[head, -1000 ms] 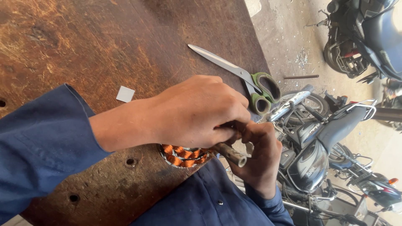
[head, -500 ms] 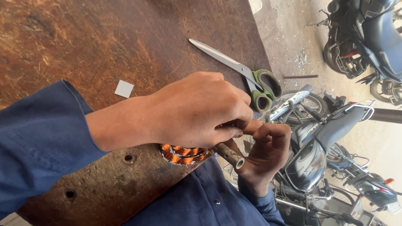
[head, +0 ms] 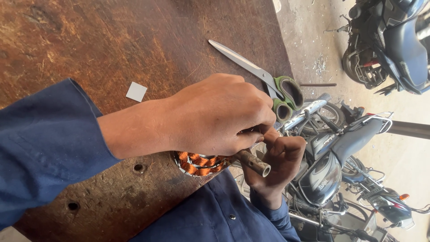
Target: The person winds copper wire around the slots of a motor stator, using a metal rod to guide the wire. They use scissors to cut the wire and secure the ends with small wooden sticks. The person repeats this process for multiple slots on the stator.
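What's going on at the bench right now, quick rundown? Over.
Left hand closed over copper-wound coil at the table edge. Right hand beside it, by a metal tube. Scissors lie close behind, untouched.

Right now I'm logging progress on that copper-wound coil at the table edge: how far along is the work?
Done: the coil already carries copper windings round its visible part. In hand: the left hand covers it, the right hand is below, and a metal tube sticks out between them. Left: cannot tell; the scissors lie unused on the wooden table.

Blue long sleeves (head: pixel 40 148), buttoned cuff (head: pixel 230 216)
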